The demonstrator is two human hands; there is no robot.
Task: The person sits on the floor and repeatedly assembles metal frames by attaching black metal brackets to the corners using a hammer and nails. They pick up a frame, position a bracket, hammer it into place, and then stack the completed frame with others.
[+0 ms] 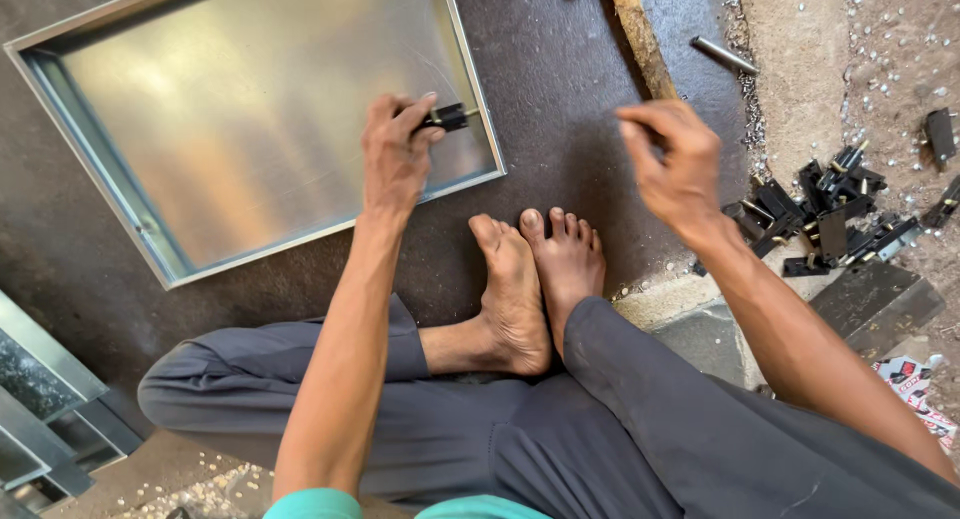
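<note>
left hand [395,159] pinches a small black latch piece [445,117] between thumb and fingertips, holding it at the right rim of the shallow sheet-metal tray [250,109]; tray lies flat on the dark floor mat [560,79], open side up; right hand [675,164] hovers above the mat, fingers loosely curled, holding nothing that can be made out; wooden hammer handle [640,34] lies just beyond the right hand; a heap of black latch parts [830,219] sits on the ground to the right, well apart from the tray; bare feet [535,279] rest between the two hands.
</note>
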